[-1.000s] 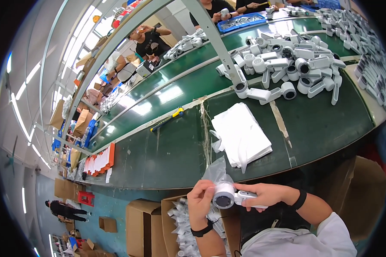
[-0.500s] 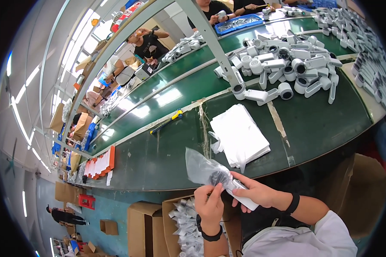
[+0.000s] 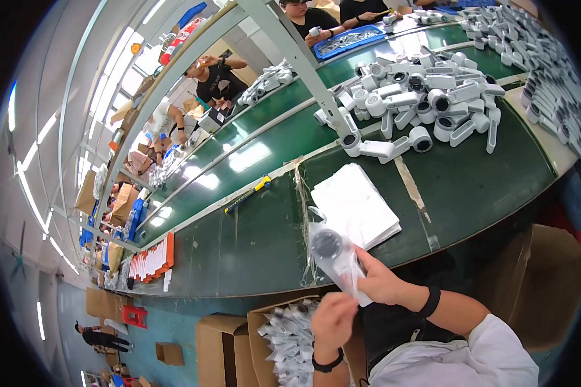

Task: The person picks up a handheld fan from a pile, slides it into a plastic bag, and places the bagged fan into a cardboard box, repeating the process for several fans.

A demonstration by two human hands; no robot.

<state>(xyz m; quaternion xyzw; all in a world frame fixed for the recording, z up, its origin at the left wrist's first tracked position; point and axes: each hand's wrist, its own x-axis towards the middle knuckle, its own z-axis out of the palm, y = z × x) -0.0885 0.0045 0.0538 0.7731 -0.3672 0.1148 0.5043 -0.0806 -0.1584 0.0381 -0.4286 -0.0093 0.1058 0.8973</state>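
A white handheld device with a round dark lens end sits inside a clear plastic bag [image 3: 334, 258], held upright over the near edge of the green workbench [image 3: 252, 251]. My right hand [image 3: 379, 284] grips the bagged device from the right. My left hand [image 3: 332, 319], with a dark wristband, holds the bag's lower end from below. Just behind the bag lies a stack of white flat bags [image 3: 355, 205] on the bench.
A heap of several white devices [image 3: 426, 97] covers the far right of the bench. An open cardboard box [image 3: 290, 342] of bagged devices stands below my hands, another brown box [image 3: 549, 284] at the right. A yellow-handled tool [image 3: 248, 193] lies mid-bench. Other people work across the conveyor.
The device went from bare between both hands into the clear bag. The bagged device is now turned upright with the lens end up.
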